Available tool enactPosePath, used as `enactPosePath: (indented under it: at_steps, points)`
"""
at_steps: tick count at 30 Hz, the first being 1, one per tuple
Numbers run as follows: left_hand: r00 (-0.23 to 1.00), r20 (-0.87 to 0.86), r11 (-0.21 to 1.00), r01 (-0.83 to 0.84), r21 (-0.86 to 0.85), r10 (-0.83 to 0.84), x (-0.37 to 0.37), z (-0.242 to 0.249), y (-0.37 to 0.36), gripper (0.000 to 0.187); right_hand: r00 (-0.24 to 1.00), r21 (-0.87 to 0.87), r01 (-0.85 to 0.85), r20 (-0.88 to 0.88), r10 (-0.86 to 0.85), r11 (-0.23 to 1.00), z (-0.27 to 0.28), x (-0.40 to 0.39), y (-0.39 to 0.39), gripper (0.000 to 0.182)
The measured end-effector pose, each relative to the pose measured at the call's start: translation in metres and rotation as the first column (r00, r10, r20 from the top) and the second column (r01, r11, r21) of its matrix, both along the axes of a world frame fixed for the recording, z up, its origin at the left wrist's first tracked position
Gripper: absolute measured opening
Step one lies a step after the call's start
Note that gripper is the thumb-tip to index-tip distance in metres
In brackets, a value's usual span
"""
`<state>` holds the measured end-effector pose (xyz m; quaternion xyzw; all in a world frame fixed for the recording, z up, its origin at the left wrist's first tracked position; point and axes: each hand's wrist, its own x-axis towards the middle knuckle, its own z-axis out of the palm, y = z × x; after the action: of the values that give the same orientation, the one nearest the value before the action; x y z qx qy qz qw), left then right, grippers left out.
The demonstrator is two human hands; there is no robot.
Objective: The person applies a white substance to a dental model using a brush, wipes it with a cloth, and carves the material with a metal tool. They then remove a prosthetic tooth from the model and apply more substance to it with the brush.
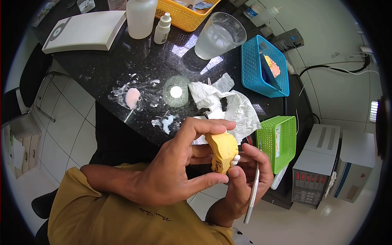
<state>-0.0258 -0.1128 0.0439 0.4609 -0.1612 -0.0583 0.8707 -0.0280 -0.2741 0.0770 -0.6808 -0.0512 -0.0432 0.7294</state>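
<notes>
My left hand (pixel 169 171) grips a yellow dental cast (pixel 222 149), its thumb along the lower edge and fingers over the top. Handwriting marks the cast's side, and small white teeth (pixel 235 160) sit on its right edge. Close against those teeth is my right hand (pixel 249 175), fingers curled. A slim metal hand instrument (pixel 253 194) is held in it, handle pointing down; its working tip is hard to make out. Crumpled white paper (pixel 241 116) lies just beyond the hands on the dark counter (pixel 151 67).
Pink (pixel 132 98) and pale blue (pixel 168 123) material smears the counter near a round white patch (pixel 176 92). A glass of cloudy liquid (pixel 220 36), white bottles (pixel 141 18), a blue basket (pixel 264 87), a green basket (pixel 263 143) and a grey device (pixel 312 163) stand around.
</notes>
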Motion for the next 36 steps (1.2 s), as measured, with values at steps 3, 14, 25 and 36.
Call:
enactPosePath:
  at_steps: [3, 14, 25, 36]
  points:
    - [1.0, 0.018, 1.0, -0.015, 0.014, 0.015, 0.0, 0.0, -0.001, 0.068, 1.0, -0.01, 0.011, 0.012, -0.011, 1.0, 0.0, -0.001, 0.0, 0.044]
    - [0.999, 0.029, 1.0, -0.024, 0.014, 0.023, 0.001, 0.0, -0.003, 0.068, 0.997, -0.023, 0.073, 0.027, -0.072, 0.997, -0.002, -0.002, 0.0, 0.043]
    - [0.989, 0.052, 0.96, -0.146, 0.24, 0.137, 0.014, 0.0, 0.018, 0.067, 0.974, 0.094, 0.185, 0.117, -0.195, 0.978, -0.003, -0.001, -0.008, 0.039]
    - [0.945, 0.301, 0.668, -0.308, 0.678, 0.131, 0.056, 0.012, 0.007, 0.059, 0.732, -0.308, 0.495, 0.652, -0.199, 0.813, -0.016, -0.002, -0.023, 0.037]
